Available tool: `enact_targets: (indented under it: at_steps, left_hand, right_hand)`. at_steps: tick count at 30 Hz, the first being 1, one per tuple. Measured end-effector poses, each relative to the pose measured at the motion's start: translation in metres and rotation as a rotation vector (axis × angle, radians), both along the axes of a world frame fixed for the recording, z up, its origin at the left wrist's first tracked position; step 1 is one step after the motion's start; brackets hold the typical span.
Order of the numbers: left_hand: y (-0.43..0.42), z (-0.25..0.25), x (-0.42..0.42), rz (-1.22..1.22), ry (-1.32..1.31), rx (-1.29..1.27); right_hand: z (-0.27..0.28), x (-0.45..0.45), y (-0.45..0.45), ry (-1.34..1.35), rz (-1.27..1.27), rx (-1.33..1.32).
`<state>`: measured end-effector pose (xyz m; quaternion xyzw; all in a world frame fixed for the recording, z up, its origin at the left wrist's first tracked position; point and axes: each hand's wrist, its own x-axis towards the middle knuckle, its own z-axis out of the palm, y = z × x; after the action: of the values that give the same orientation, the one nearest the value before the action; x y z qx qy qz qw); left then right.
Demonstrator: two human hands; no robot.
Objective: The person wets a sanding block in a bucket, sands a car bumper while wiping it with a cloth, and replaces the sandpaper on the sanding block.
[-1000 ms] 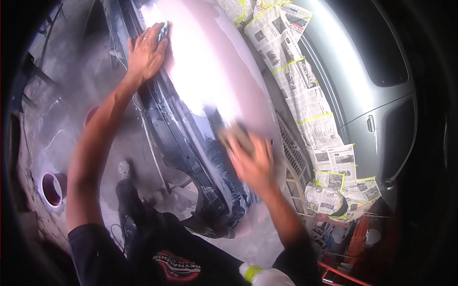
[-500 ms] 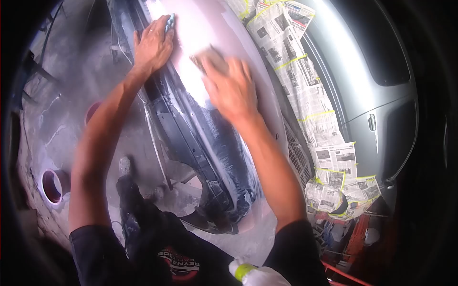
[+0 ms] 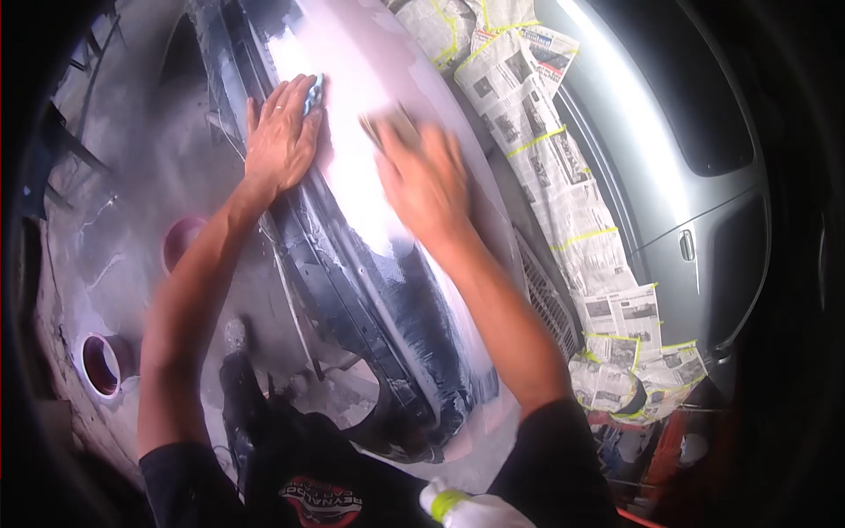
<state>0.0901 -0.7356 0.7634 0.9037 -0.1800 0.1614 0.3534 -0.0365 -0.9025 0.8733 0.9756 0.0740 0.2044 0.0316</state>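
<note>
My right hand (image 3: 425,180) is closed around a flat brown-grey sanding block (image 3: 394,128) and presses it to the pale, whitish-pink surface of a car body panel (image 3: 352,53). Motion smears the block and my fingertips. My left hand (image 3: 283,132) lies along the panel's dark inner edge, with a small crumpled light-blue cloth (image 3: 314,94) under and beside its fingers; how it grips the cloth is partly hidden. Below my right hand, the panel turns to scuffed dark blue-grey (image 3: 409,299) with white streaks.
A silver car (image 3: 651,176) stands on the right, its side covered with taped newspaper (image 3: 550,158). On the grey floor at left are two reddish round tubs (image 3: 104,365). A white bottle-like thing with a yellow-green band (image 3: 449,503) is near my body.
The view has tilted a little, so the panel sits lower. My left hand has slid toward me along the edge with the blue cloth. The right hand still works the block over the panel.
</note>
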Motion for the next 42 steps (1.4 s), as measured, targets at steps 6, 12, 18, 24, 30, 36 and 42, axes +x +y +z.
enact_targets:
  at_steps: [6,12,18,24,30,36,42]
  left_hand:
    - [0.008,0.005,0.000,-0.031,0.006,-0.005]
    - [0.013,0.009,-0.010,-0.096,0.024,0.029]
    - [0.012,0.011,-0.009,-0.085,0.000,-0.016]
    - [0.014,0.010,-0.010,-0.088,-0.025,-0.075]
    - [0.023,0.010,-0.010,-0.140,-0.008,0.016]
    - [0.020,0.019,-0.011,-0.123,0.040,-0.017]
    - [0.022,0.012,-0.008,-0.133,0.030,-0.061]
  right_hand:
    - [-0.002,-0.050,-0.008,-0.005,0.027,0.148]
    - [-0.050,-0.363,-0.069,0.095,-0.168,0.057]
    - [0.004,-0.107,-0.016,0.049,-0.017,0.120]
    - [-0.008,0.104,0.022,-0.108,0.041,0.017]
    - [-0.027,-0.247,-0.039,-0.007,-0.067,0.110]
    - [-0.031,-0.280,-0.051,0.061,-0.057,0.077]
    - [-0.002,0.109,0.021,0.002,0.049,0.015]
